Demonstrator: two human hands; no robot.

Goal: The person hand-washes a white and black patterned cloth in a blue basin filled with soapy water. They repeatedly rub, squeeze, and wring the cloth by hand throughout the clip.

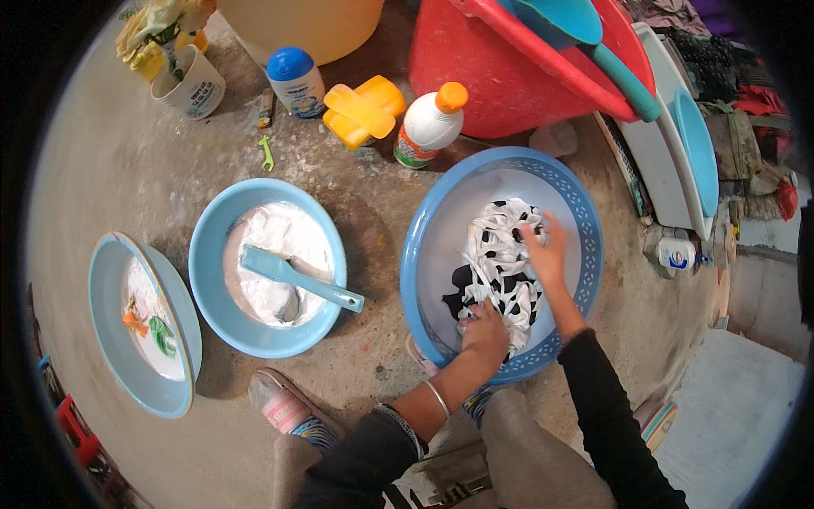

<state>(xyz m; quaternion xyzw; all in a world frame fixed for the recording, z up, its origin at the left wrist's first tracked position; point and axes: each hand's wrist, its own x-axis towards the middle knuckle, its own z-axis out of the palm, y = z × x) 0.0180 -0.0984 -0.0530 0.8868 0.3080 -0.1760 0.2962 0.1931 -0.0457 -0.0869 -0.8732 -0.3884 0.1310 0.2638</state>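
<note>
A bunched white cloth with black patches (502, 248) lies wet in a blue plastic basin (432, 210) with a patterned rim. My left hand (486, 331), a bangle on its wrist, grips the near end of the cloth. At the cloth's far right side, my right hand (545, 248) has a fold between thumb and fingers. The fingertips of both hands are partly hidden in the folds. Pale liquid covers the basin's bottom around the cloth.
Left stands a light-blue basin (206, 267) of white powder with a blue scoop (299, 277); another basin (105, 331) is beyond. Ahead are a white bottle (432, 124), yellow plastic containers (362, 111), a blue-capped bottle (296, 83) and a red tub (483, 76) holding a teal dipper (626, 83).
</note>
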